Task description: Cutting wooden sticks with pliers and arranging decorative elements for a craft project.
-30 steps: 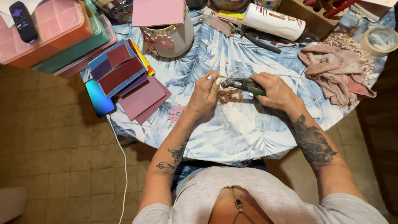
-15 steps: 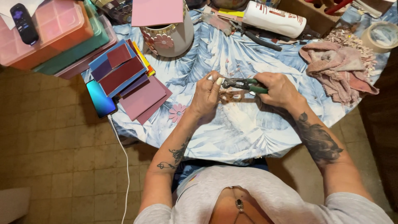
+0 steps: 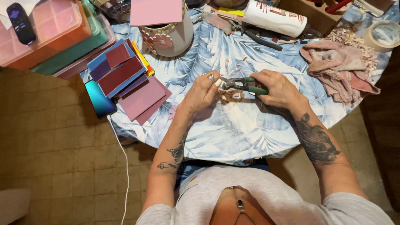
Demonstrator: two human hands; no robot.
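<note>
My right hand (image 3: pixel 280 88) is closed on the green-handled nippers (image 3: pixel 243 84); my left hand (image 3: pixel 203 92) pinches a small piece at their tip — too small to tell what. Chips (image 3: pixel 228 96) lie beneath on the tablecloth (image 3: pixel 233 133) — some nipping done, sheets (image 3: pixel 125 79) left uncut.

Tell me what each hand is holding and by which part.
The right hand grips green-handled nippers by the handles. The left hand pinches something small at the nippers' jaws; too small to tell what.

Stacked sheets (image 3: pixel 125 79) left of vase (image 3: pixel 171 35), rag (image 3: pixel 339 68) right.
</note>
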